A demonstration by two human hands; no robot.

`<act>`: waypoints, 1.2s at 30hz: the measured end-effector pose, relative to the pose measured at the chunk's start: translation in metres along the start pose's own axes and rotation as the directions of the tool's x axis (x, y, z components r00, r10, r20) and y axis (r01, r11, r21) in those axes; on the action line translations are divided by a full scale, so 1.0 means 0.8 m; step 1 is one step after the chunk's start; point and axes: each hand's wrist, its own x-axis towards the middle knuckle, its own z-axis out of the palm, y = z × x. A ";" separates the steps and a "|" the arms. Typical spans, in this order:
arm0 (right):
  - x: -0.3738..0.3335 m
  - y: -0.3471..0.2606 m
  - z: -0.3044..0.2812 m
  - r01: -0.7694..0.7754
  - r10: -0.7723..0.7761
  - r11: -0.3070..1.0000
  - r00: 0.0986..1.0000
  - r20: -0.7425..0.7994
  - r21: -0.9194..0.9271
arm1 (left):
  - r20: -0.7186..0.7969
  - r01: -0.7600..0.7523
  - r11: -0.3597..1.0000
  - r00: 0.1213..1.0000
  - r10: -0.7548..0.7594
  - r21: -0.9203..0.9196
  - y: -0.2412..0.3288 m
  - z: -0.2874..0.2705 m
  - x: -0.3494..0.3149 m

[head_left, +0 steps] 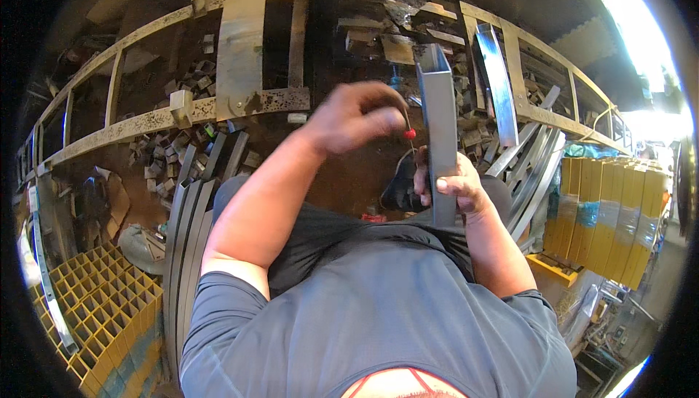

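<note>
My right hand (464, 188) is closed around the near end of a grey rectangular metal tube (441, 121), thumb across its upper face. The tube points away from me, and its open far end shows. Left of it my left hand (357, 116), smeared by motion, has its fingers curled. A small red piece (410, 134) with a thin tip sits at those fingertips, just beside the tube; its kind is too small to make out. Below it a dark shoe (399, 190) shows between my knees.
A long pale metal frame (244, 52) spans the far side, a shiny metal bar (497, 85) leaning on it. Small tube offcuts (171, 158) litter the ground. Long tubes (191, 230) lie left, more tubes (535, 172) right. Yellow tubes are stacked left (102, 300) and right (608, 212).
</note>
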 end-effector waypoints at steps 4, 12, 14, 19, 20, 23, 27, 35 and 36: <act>0.028 0.002 0.019 0.007 -0.009 0.994 1.000 -0.017 -0.105 | 0.219 0.070 0.945 0.976 0.001 -0.319 0.015 0.047 -0.015; 0.056 0.019 0.058 0.052 -0.067 0.918 0.998 -0.023 -0.394 | -0.128 -0.078 0.872 0.992 0.018 -0.484 -0.018 0.040 -0.024; 0.058 0.013 0.053 0.105 -0.155 0.833 0.987 -0.046 -0.543 | -0.301 -0.155 0.894 0.953 0.024 -0.421 -0.017 0.023 -0.020; 0.001 -0.028 0.020 0.157 -0.304 0.826 0.933 -0.192 -0.542 | -0.548 -0.293 0.827 0.836 -0.022 -0.480 0.012 -0.049 -0.032; -0.015 -0.043 0.014 0.192 -0.410 0.769 0.880 -0.240 -0.610 | -0.596 -0.278 0.863 0.803 -0.032 -0.421 0.015 -0.067 -0.038; -0.072 -0.059 -0.056 0.244 -0.590 0.762 0.643 -0.489 -0.600 | -0.717 -0.224 0.958 0.696 0.027 -0.181 0.007 -0.101 -0.042; -0.171 -0.033 -0.203 0.391 -0.571 0.805 0.307 -0.762 -0.446 | -0.746 -0.295 0.936 0.664 0.056 -0.193 -0.018 -0.127 -0.049; -0.244 0.190 -0.391 0.065 -0.110 0.992 -0.001 -0.994 -0.110 | -0.844 -0.231 0.964 0.537 0.013 -0.132 -0.036 -0.136 -0.056; -0.247 0.216 -0.400 0.061 -0.090 0.994 0.006 -0.996 -0.089 | -0.838 -0.222 0.967 0.545 0.016 -0.126 -0.035 -0.140 -0.060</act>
